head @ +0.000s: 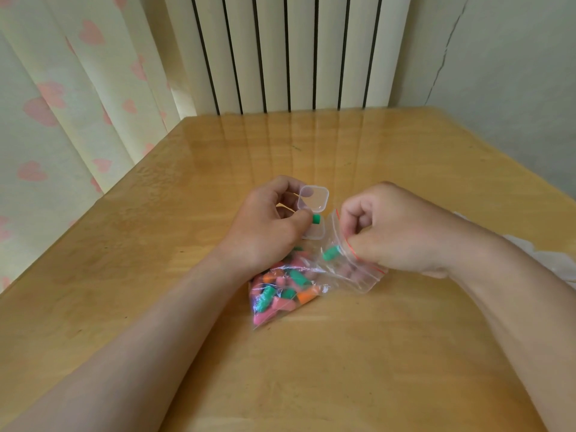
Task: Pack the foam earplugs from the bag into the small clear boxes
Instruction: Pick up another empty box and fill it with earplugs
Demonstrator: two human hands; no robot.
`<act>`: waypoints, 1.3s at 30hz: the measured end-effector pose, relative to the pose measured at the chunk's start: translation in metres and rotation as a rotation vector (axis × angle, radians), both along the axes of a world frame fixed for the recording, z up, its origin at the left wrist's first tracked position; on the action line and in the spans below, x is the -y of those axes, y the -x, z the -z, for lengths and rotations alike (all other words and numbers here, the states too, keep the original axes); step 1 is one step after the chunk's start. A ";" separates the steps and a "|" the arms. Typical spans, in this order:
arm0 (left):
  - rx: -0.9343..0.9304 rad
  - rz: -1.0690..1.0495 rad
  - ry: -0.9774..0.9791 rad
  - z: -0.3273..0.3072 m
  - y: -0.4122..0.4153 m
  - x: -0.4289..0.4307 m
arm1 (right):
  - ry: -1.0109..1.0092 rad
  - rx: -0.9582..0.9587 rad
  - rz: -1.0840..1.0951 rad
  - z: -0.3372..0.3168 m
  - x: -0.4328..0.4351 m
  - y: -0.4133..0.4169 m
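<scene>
A clear zip bag [311,285] with a red seal line lies on the wooden table [343,353], holding several green, pink and orange foam earplugs. My right hand [392,232] grips the bag's open mouth. A green earplug [330,253] lies inside near that opening. My left hand [268,229] holds a small clear box [313,199] with its lid hinged up, and its thumb presses a green earplug [316,219] over the box's base.
A radiator [286,51] stands behind the table's far edge, with a heart-patterned curtain [62,104] at the left. Clear plastic [530,247] shows behind my right forearm at the table's right edge.
</scene>
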State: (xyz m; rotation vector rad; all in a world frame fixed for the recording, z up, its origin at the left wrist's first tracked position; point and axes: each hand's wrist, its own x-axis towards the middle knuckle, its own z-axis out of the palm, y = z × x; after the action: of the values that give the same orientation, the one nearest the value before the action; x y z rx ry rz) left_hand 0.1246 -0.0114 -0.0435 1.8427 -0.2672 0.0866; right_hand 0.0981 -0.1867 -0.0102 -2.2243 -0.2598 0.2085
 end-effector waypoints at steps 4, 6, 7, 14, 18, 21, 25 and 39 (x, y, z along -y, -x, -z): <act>-0.011 -0.008 0.004 -0.001 0.001 0.001 | -0.150 0.110 0.114 -0.005 0.005 -0.003; -0.016 -0.007 0.001 -0.002 0.001 0.000 | -0.212 0.193 0.183 -0.006 0.004 -0.004; -0.015 -0.005 0.003 -0.003 0.001 0.000 | -0.229 0.245 0.212 -0.006 0.004 -0.005; -0.055 -0.015 0.040 -0.004 0.001 0.000 | -0.364 0.551 0.192 -0.001 -0.003 -0.007; -0.052 -0.009 0.043 -0.005 0.002 -0.001 | -0.264 0.653 0.111 0.006 -0.005 -0.006; -0.052 -0.012 0.054 -0.005 0.002 -0.002 | -0.142 0.678 0.028 0.013 -0.008 -0.005; -0.082 -0.003 0.051 -0.007 0.003 -0.004 | -0.043 0.679 -0.002 0.019 -0.009 -0.006; -0.156 0.058 0.152 -0.010 0.003 -0.003 | -0.015 0.653 -0.002 0.026 -0.012 -0.008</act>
State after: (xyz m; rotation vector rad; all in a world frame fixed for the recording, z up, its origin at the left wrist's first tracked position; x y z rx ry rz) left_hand 0.1213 -0.0083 -0.0340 1.6799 -0.1985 -0.0753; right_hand 0.1062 -0.1745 -0.0363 -2.2156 -0.6088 -0.5282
